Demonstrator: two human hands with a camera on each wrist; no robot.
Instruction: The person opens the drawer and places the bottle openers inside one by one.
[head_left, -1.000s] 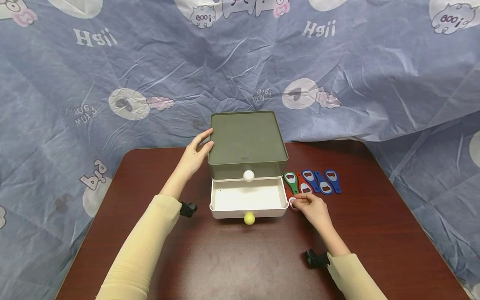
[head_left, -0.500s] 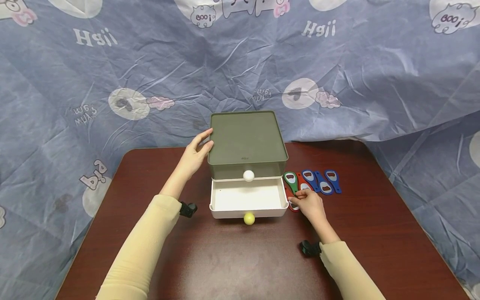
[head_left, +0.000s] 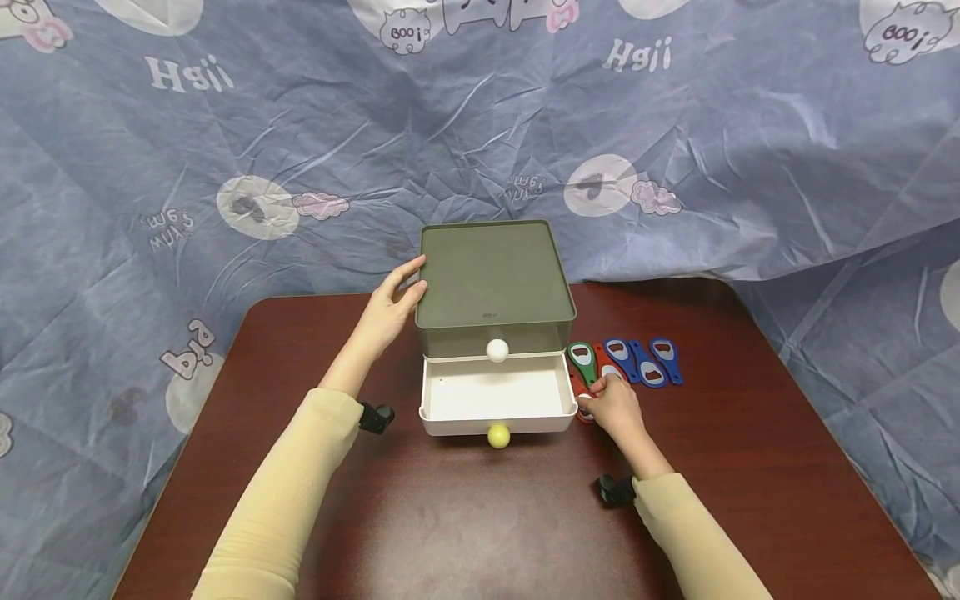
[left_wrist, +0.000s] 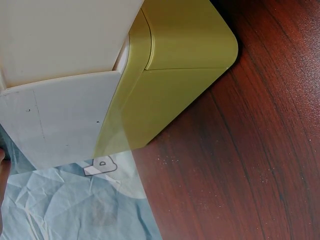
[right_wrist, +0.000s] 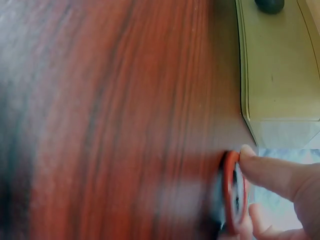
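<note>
An olive-green drawer box (head_left: pixel 491 275) stands on the table, its white lower drawer (head_left: pixel 457 427) pulled out. My left hand (head_left: pixel 384 318) rests against the box's left side, fingers and thumb extended at the top edge. At the drawer's right side my right hand (head_left: pixel 617 408) pinches a red bottle opener (right_wrist: pixel 231 192), partly covered by the fingers in the head view. In the right wrist view the opener stands tilted on edge between thumb and fingers. Just behind the hand lie a green bottle opener (head_left: pixel 581 358), another red bottle opener (head_left: pixel 603 363) and blue ones.
Blue bottle openers (head_left: pixel 652 374) form a row right of the box. A white round knob (head_left: pixel 497 350) marks the upper drawer, a yellow knob (head_left: pixel 498 436) the lower. Behind the dark red table (head_left: pixel 495 517) hangs a blue printed cloth (head_left: pixel 465 125).
My right hand has shifted slightly left toward the drawer, and its fingers have closed on the red bottle opener. The left hand stays against the box.
</note>
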